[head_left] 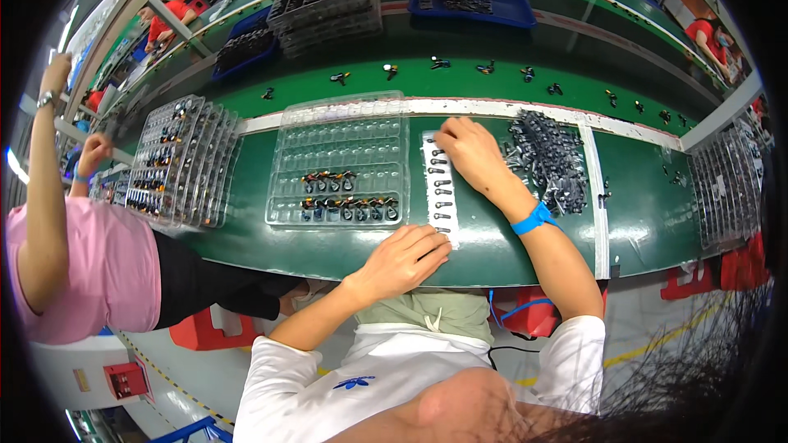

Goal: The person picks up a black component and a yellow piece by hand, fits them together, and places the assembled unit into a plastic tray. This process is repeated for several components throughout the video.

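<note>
A white strip lies lengthwise on the green bench in front of me, with several small black parts set along it in a column. My left hand rests at the strip's near end, fingers stretched toward it and slightly bent. At the far end, my right hand has its fingers curled down with the tips together; what they hold, if anything, is hidden. Left of the strip is a clear plastic tray, whose two nearest rows hold small dark parts with orange and white bits. A heap of small black parts lies beside my right hand.
Stacked clear trays stand at left and far right. Small assemblies are spaced along a bright green conveyor. Beyond are a blue bin and a tray stack. A person in a pink shirt is close on my left.
</note>
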A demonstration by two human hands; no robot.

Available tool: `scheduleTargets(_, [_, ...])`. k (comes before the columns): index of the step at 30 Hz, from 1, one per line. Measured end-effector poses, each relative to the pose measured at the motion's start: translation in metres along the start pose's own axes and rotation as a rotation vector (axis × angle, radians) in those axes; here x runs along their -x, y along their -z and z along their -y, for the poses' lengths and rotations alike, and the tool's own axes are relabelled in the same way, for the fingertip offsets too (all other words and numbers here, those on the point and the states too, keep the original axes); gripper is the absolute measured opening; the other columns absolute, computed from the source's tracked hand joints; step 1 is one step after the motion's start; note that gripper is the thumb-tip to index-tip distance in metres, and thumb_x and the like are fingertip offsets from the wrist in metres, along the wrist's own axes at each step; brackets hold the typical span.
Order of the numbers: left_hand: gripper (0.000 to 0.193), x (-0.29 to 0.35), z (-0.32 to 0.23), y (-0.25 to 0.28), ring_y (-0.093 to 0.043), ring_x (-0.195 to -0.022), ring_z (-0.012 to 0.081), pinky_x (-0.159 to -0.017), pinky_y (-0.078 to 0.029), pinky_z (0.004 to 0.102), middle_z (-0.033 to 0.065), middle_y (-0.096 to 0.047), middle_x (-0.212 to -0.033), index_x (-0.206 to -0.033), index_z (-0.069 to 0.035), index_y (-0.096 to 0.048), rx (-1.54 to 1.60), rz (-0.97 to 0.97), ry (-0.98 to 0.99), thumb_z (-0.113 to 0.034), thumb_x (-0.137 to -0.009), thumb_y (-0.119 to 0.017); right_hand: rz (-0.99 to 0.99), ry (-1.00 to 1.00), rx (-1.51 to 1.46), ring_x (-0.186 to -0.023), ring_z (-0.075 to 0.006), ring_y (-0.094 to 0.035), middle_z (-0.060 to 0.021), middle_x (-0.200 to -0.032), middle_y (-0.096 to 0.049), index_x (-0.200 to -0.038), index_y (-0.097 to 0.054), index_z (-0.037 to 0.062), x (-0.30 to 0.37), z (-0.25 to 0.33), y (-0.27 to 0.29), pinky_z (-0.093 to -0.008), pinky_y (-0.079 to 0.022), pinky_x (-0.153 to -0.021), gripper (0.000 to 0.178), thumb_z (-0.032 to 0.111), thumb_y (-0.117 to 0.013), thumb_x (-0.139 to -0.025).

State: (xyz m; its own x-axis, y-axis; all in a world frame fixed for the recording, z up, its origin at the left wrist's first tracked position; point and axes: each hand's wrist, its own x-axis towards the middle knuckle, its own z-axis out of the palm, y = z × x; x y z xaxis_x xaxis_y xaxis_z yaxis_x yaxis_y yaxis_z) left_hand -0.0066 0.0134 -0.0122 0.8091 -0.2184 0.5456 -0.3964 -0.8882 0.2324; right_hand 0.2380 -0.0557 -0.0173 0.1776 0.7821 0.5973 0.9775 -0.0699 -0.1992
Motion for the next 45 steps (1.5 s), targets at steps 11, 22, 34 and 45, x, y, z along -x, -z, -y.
scheduleTargets(11, [0.036, 0.002, -0.009, 0.008, -0.068, -0.102, 0.0265, -0.085, -0.054, 0.0377, 0.0098, -0.068, -0.122, -0.114, -0.002, -0.069, 0.048, 0.02, 0.045, -0.009, -0.081, -0.08, -0.138, -0.196, 0.053, -0.094, -0.0318, -0.063, -0.0129, -0.094, -0.064, -0.1, -0.062, 0.0035, -0.006, -0.012, -0.003, -0.0426, -0.053, -0.08, 0.008, 0.008, -0.06, -0.093])
scheduleTargets(22, [0.037, -0.003, -0.016, 0.02, -0.066, -0.106, 0.0294, -0.085, -0.055, 0.0401, 0.0105, -0.069, -0.121, -0.115, -0.003, -0.07, 0.088, -0.018, 0.088, -0.006, -0.08, -0.08, 0.481, -0.921, -1.497, -0.094, -0.0266, -0.075, -0.02, -0.112, -0.071, -0.112, -0.057, -0.0035, 0.009, 0.012, 0.029, -0.0352, -0.064, -0.082, 0.027, 0.023, -0.05, -0.11])
scheduleTargets(34, [0.017, -0.007, 0.091, 0.082, -0.064, -0.087, 0.0307, -0.077, -0.053, 0.0419, 0.007, -0.071, -0.088, -0.092, -0.006, -0.074, -0.398, 0.016, 0.625, -0.016, -0.081, -0.082, 0.102, -0.664, -1.154, -0.073, -0.0099, -0.067, -0.0082, -0.091, -0.073, -0.114, -0.069, -0.0055, 0.012, 0.009, 0.051, -0.0248, -0.057, -0.066, 0.019, 0.005, -0.062, -0.1])
scheduleTargets(45, [0.033, -0.011, 0.109, 0.079, -0.06, -0.069, 0.0127, -0.067, -0.054, 0.0275, 0.0059, -0.072, -0.084, -0.11, -0.001, -0.075, -0.023, -0.083, 0.795, -0.004, -0.077, -0.078, 0.014, -0.671, -1.25, -0.083, -0.0118, -0.071, -0.0095, -0.094, -0.074, -0.114, -0.071, -0.0063, 0.024, 0.017, 0.038, -0.0253, -0.058, -0.073, 0.022, 0.003, -0.071, -0.095])
